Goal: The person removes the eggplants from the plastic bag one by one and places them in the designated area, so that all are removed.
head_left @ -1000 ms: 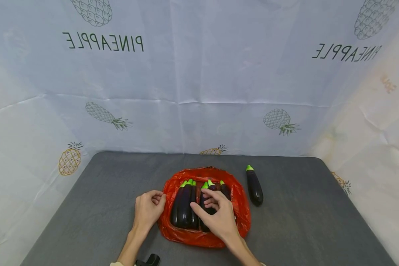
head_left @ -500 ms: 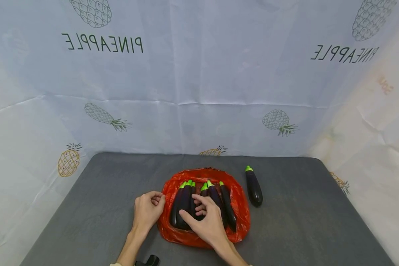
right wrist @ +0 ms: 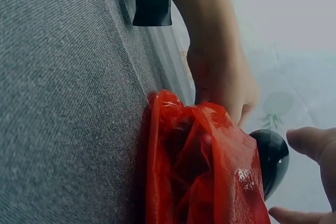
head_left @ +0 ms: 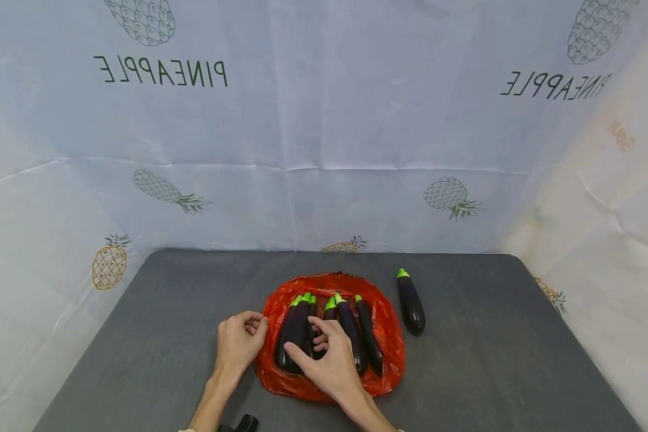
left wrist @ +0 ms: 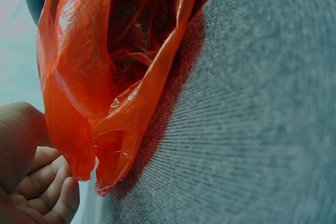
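Note:
In the head view a red plastic bag point(head_left: 393, 351) lies with its mouth open and its rim spread round. Several dark eggplants point(head_left: 351, 330) with bright green caps lie side by side inside, in a left and a right group. My left hand point(head_left: 240, 339) pinches the bag's left rim; the left wrist view shows thumb and fingers at the red film point(left wrist: 79, 150). Over the middle eggplants hovers my right hand point(head_left: 335, 366), thumb and fingers apart. The right wrist view shows the rounded end of an eggplant point(right wrist: 273, 156) near that thumb, partly hidden by the bag.
One more eggplant point(head_left: 412, 309) lies on the grey table point(head_left: 491, 336), right of the bag. A black device point(head_left: 246, 423) at the left wrist shows at the bottom edge. A white pineapple-print sheet point(head_left: 324, 120) hangs behind the table.
My right hand has moved left and slightly toward me, from the right group of eggplants to the middle, uncovering the right ones. The left hand stays at the bag's rim.

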Motion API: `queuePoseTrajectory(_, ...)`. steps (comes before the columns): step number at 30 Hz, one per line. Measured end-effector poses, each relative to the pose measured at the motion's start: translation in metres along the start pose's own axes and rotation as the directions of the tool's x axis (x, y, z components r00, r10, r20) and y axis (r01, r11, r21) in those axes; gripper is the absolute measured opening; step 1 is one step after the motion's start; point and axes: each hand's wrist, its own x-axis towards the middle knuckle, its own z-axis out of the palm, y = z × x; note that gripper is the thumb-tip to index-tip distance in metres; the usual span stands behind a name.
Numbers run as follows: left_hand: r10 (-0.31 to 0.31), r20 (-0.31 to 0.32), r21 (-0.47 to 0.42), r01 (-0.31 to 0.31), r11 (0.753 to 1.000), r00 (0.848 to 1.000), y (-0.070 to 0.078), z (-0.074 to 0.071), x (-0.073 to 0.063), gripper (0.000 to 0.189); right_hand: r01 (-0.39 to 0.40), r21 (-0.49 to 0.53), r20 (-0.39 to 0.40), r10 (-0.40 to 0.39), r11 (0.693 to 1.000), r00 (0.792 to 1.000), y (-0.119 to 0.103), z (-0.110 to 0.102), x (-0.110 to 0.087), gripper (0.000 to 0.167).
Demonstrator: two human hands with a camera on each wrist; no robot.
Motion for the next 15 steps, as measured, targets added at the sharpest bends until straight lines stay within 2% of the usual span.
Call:
queuePoseTrajectory(9, 0.01, -0.009, -0.003, -0.01, 1.0, 1.0, -0.0005, 0.0007, 0.0, 0.007, -0.008, -0.088, 0.026, 0.01, 0.996, 1.0, -0.0035, 0.002, -0.0023, 0.069)
queuePoseTrajectory(15, 0.014, -0.012, 0.0, -0.014, 1.0, 1.0, -0.0015, 0.0002, 0.0001, 0.007, -0.015, -0.097, 0.05, 0.019, 0.995, 0.999, -0.0078, 0.0023, -0.0024, 0.07)
